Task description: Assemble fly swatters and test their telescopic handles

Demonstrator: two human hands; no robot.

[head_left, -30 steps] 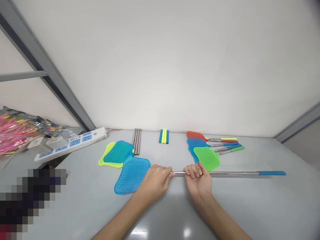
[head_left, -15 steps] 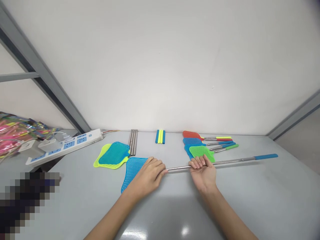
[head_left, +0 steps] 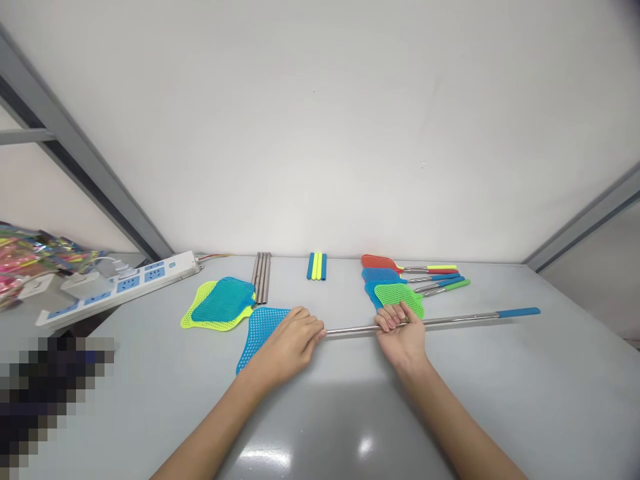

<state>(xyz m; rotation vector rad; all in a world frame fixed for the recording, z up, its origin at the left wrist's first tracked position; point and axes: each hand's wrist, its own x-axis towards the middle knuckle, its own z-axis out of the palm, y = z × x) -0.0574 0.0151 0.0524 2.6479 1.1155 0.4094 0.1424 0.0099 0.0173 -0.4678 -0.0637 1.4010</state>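
A blue fly swatter (head_left: 261, 328) with an extended metal rod and a blue grip lies across both my hands, its head at the left and its grip at the far right. My left hand (head_left: 293, 339) is closed around the neck, covering part of the blue head. Palm up, my right hand (head_left: 401, 333) has its fingers curled over the middle of the rod. Right behind that hand lies a green fly swatter (head_left: 400, 297), with other blue swatters (head_left: 383, 275) and a red swatter head (head_left: 380, 263) beyond it.
Loose teal (head_left: 225, 299) and yellow swatter heads (head_left: 193, 315) overlap at the left. Metal rods (head_left: 263, 277) and blue and yellow grip sleeves (head_left: 317, 266) lie by the back wall. A white power strip (head_left: 170, 270) with plugged-in adapters runs along the left; colourful packages (head_left: 30, 260) lie beyond.
The view has shifted slightly. The rod looks a little shorter, its blue grip end nearer to my right hand. Both hands keep their hold.
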